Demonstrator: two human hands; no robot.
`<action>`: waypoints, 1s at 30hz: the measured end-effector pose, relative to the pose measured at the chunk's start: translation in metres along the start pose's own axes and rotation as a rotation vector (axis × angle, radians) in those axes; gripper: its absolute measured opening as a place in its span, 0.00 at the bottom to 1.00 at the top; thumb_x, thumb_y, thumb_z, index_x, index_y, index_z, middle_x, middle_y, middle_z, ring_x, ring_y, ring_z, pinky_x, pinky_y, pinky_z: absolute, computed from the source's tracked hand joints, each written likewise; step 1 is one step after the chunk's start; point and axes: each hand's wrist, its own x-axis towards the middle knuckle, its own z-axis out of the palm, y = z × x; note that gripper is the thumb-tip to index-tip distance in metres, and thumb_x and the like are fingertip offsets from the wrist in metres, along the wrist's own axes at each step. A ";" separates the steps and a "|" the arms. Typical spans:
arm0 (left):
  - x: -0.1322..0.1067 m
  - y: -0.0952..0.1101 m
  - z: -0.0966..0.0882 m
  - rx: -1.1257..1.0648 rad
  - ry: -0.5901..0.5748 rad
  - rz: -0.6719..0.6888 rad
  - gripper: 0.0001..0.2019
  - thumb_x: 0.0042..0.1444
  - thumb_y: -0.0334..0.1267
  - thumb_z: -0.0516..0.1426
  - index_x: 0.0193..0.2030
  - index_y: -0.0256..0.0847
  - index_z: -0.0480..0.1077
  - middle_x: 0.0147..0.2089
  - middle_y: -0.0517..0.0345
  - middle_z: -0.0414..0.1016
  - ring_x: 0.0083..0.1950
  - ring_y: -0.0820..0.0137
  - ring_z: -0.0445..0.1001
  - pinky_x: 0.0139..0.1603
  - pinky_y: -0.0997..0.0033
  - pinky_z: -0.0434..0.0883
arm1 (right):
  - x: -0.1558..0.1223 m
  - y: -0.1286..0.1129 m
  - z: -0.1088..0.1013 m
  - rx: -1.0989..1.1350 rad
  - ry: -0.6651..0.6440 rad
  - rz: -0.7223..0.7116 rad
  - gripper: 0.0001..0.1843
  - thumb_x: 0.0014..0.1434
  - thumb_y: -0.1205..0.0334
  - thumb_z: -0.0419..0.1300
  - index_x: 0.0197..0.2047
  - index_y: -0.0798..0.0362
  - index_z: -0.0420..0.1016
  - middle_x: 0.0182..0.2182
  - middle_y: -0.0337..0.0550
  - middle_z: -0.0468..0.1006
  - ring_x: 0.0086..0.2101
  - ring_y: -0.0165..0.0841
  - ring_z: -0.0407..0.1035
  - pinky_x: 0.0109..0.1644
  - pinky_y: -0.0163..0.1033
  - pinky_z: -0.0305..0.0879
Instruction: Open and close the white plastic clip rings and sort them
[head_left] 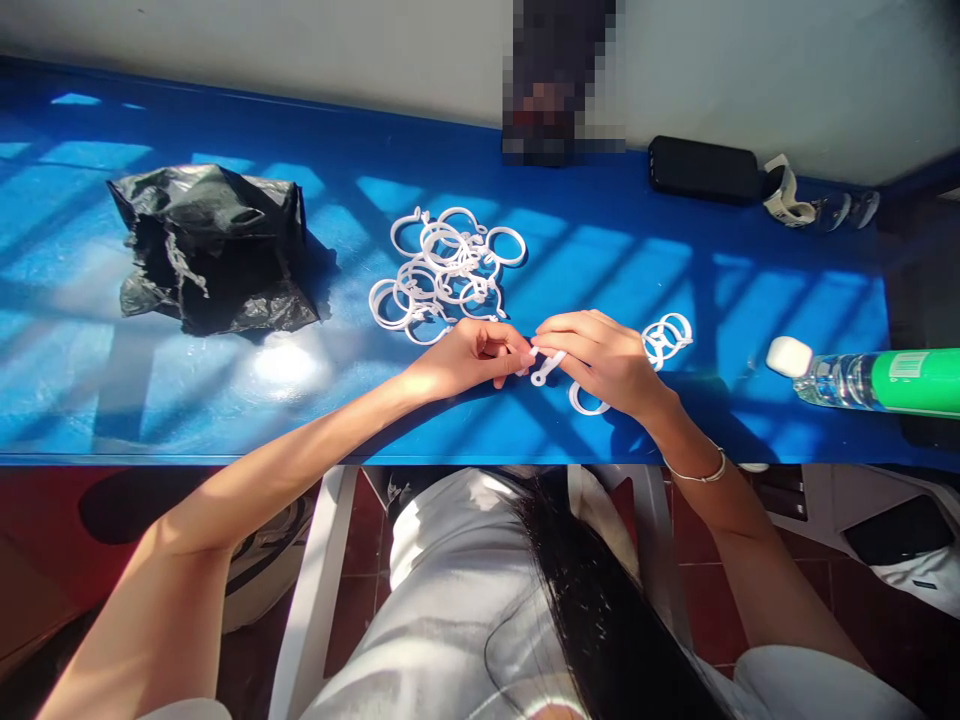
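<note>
Between my two hands is a white plastic curtain ring (547,369), its small eyelet pointing toward me. My left hand (478,356) pinches its left side with thumb and fingertips. Closed on its right side, my right hand (600,355) covers much of the ring. Just beyond my left hand lies a loose pile of similar white rings (450,260). Another white ring (589,400) rests on the table under my right hand, partly hidden. A few more linked or overlapping rings (667,338) lie right of that hand.
On the blue table (360,400), a crumpled black plastic bag (217,250) stands at left. A bottle with a green label (911,380) lies at right, cap toward the rings. A black case (703,170) and glasses (844,210) sit along the back wall.
</note>
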 end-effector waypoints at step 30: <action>0.001 0.003 0.015 -0.373 -0.221 -0.050 0.36 0.48 0.62 0.65 0.13 0.41 0.48 0.17 0.66 0.44 0.21 0.78 0.47 0.23 0.69 0.51 | 0.010 -0.014 0.010 1.374 -0.312 0.392 0.28 0.67 0.39 0.57 0.26 0.52 0.58 0.26 0.34 0.54 0.23 0.26 0.48 0.27 0.35 0.50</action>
